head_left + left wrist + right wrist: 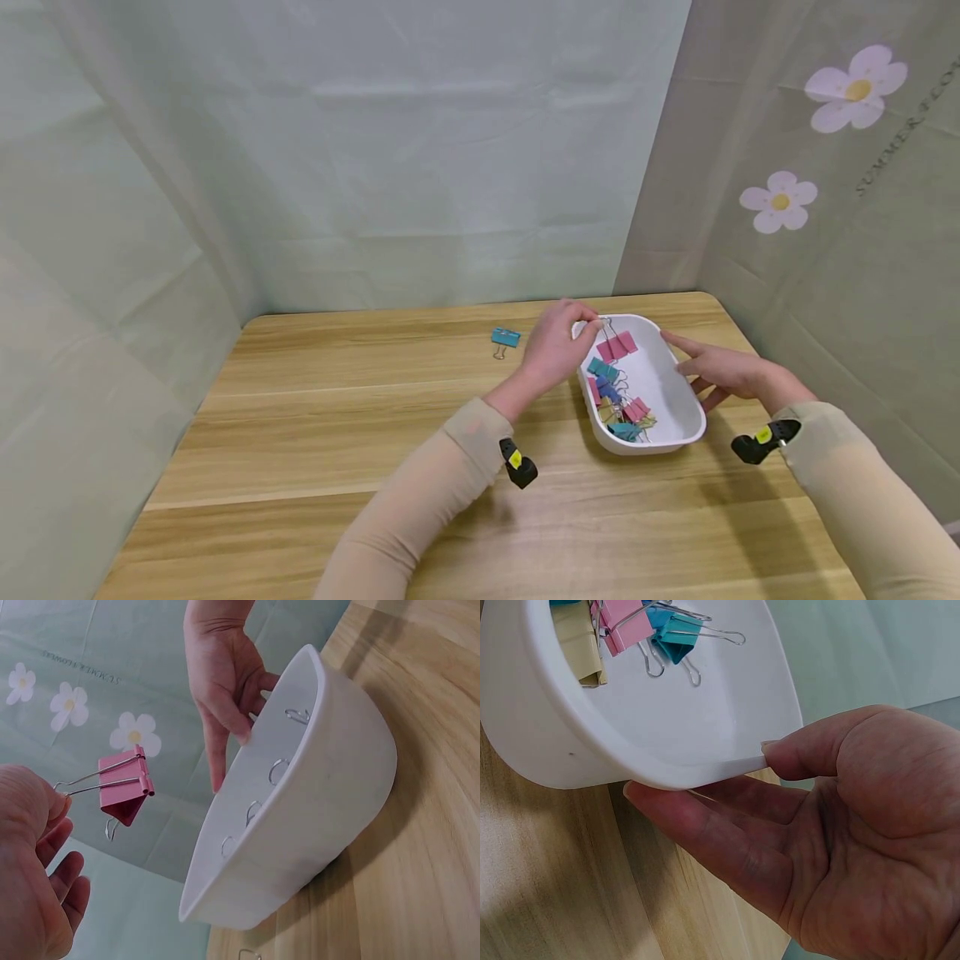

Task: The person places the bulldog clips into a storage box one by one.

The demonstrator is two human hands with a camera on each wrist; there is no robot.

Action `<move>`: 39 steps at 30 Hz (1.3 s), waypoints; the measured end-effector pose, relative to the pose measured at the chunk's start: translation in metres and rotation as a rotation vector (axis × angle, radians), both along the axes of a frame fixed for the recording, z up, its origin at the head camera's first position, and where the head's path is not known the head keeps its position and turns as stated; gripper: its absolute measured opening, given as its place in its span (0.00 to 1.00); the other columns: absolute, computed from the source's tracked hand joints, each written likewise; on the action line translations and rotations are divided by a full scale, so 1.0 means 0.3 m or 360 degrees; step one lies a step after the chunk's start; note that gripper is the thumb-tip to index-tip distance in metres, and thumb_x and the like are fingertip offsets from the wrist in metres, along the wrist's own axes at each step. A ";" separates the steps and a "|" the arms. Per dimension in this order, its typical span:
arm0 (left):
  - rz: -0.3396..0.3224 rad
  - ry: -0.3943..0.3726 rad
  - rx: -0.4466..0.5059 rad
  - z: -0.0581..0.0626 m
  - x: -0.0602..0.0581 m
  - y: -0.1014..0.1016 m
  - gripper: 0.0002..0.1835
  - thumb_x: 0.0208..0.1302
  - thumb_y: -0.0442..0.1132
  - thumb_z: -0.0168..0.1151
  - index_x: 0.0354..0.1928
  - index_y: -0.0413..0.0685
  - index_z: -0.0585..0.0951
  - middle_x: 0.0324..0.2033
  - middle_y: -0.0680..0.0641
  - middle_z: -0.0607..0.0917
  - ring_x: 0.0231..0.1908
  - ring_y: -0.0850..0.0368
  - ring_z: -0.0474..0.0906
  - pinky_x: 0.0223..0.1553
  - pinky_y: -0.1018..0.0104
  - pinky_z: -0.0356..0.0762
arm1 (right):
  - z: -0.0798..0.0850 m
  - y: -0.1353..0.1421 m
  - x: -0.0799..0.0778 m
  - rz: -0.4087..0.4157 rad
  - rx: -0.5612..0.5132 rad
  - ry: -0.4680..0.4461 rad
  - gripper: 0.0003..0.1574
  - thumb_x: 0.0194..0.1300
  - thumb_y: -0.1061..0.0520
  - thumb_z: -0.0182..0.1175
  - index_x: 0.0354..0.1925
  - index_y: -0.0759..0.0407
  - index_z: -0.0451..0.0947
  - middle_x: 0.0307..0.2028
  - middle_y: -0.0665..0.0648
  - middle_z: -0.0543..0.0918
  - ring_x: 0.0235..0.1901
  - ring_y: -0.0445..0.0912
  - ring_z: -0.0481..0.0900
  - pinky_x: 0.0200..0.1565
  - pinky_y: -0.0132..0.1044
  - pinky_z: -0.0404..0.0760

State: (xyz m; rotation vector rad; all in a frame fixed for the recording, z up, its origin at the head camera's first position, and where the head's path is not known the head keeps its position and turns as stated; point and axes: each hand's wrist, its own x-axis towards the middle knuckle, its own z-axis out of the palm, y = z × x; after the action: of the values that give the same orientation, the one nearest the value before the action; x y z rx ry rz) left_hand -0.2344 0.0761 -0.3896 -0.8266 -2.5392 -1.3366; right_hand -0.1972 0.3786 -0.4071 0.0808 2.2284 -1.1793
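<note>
My left hand (553, 343) pinches a large pink binder clip (120, 784) by its wire handle. In the left wrist view the clip hangs level with the rim of a white plastic box (337, 772); in the head view it overlaps the box's far end. My right hand (723, 372) holds the box's right side, thumb (810, 750) at the rim and the other fingers along the outer wall. Inside the box, toward its left and near side, lie several binder clips, among them a teal clip (603, 369), a blue clip (607, 389) and a pink clip (637, 409).
A teal binder clip (506, 337) lies on the wooden table (337, 433), left of my left hand near the back edge. Pale fabric curtains (420, 167) close off the back and both sides, with flowers printed on the right one.
</note>
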 end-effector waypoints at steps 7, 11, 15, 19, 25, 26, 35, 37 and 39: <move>-0.0008 -0.0066 -0.0032 -0.004 0.018 0.029 0.10 0.76 0.49 0.58 0.46 0.55 0.85 0.53 0.56 0.82 0.59 0.58 0.74 0.62 0.62 0.73 | -0.002 -0.005 -0.002 -0.0010 0.0014 -0.0002 0.51 0.80 0.52 0.49 0.82 0.40 0.26 0.76 0.77 0.42 0.54 0.64 0.78 0.45 0.53 0.86; 0.0007 -0.0114 -0.0072 -0.003 0.028 0.041 0.11 0.77 0.51 0.57 0.48 0.58 0.85 0.55 0.58 0.81 0.61 0.59 0.73 0.62 0.59 0.74 | -0.002 -0.002 -0.002 -0.0011 0.0024 0.0000 0.50 0.81 0.52 0.49 0.81 0.40 0.26 0.76 0.77 0.42 0.54 0.63 0.78 0.44 0.53 0.86; 0.0004 -0.0122 -0.0086 -0.004 0.033 0.050 0.11 0.76 0.53 0.57 0.48 0.60 0.85 0.56 0.58 0.81 0.61 0.59 0.73 0.61 0.56 0.75 | 0.001 -0.002 0.001 -0.0011 0.0024 0.0003 0.51 0.81 0.52 0.49 0.81 0.40 0.26 0.76 0.77 0.42 0.54 0.63 0.78 0.44 0.53 0.86; -0.0044 -0.0108 -0.0076 -0.015 0.034 0.053 0.11 0.75 0.52 0.59 0.46 0.59 0.86 0.56 0.58 0.81 0.62 0.58 0.73 0.63 0.57 0.73 | 0.002 -0.006 0.003 -0.0008 0.0019 0.0001 0.51 0.81 0.51 0.49 0.81 0.40 0.25 0.76 0.77 0.43 0.55 0.64 0.79 0.45 0.53 0.86; -0.0034 -0.0174 -0.0089 -0.042 0.029 0.038 0.19 0.72 0.58 0.61 0.59 0.63 0.84 0.61 0.59 0.80 0.65 0.58 0.71 0.63 0.52 0.72 | 0.006 -0.012 0.003 -0.0011 0.0001 -0.0004 0.50 0.81 0.52 0.48 0.82 0.40 0.26 0.76 0.77 0.44 0.56 0.65 0.78 0.45 0.53 0.86; -0.0028 -0.0191 -0.0085 -0.045 0.028 0.033 0.21 0.72 0.59 0.61 0.61 0.63 0.83 0.62 0.58 0.79 0.66 0.57 0.71 0.63 0.51 0.72 | 0.006 -0.012 0.002 -0.0012 0.0000 -0.0004 0.49 0.81 0.52 0.48 0.82 0.40 0.26 0.76 0.77 0.44 0.56 0.65 0.78 0.45 0.53 0.86; -0.0054 -0.0225 0.0002 -0.050 0.021 0.012 0.24 0.72 0.56 0.62 0.66 0.60 0.80 0.64 0.56 0.79 0.67 0.55 0.70 0.67 0.52 0.68 | 0.008 -0.001 0.004 0.0002 0.0003 0.0002 0.50 0.81 0.53 0.48 0.82 0.41 0.25 0.76 0.77 0.42 0.57 0.66 0.77 0.46 0.53 0.86; -0.0066 -0.0220 0.0000 -0.048 0.022 0.011 0.24 0.72 0.56 0.62 0.66 0.60 0.80 0.64 0.56 0.79 0.67 0.55 0.70 0.67 0.52 0.68 | 0.009 -0.001 0.005 -0.0010 0.0008 -0.0007 0.50 0.81 0.52 0.48 0.82 0.40 0.26 0.77 0.76 0.42 0.58 0.67 0.77 0.46 0.53 0.86; -0.0079 -0.0216 -0.0003 -0.047 0.025 0.011 0.24 0.72 0.56 0.62 0.66 0.61 0.79 0.64 0.56 0.79 0.67 0.55 0.70 0.67 0.53 0.68 | 0.010 0.000 0.007 -0.0010 0.0016 -0.0010 0.50 0.81 0.52 0.48 0.82 0.40 0.26 0.77 0.76 0.42 0.58 0.67 0.76 0.46 0.53 0.86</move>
State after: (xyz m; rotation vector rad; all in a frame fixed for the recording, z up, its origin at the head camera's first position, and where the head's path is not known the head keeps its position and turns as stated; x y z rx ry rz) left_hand -0.2270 0.0793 -0.4037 -0.8314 -2.6380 -1.4530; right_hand -0.1951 0.3785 -0.4042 0.0956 2.2301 -1.1699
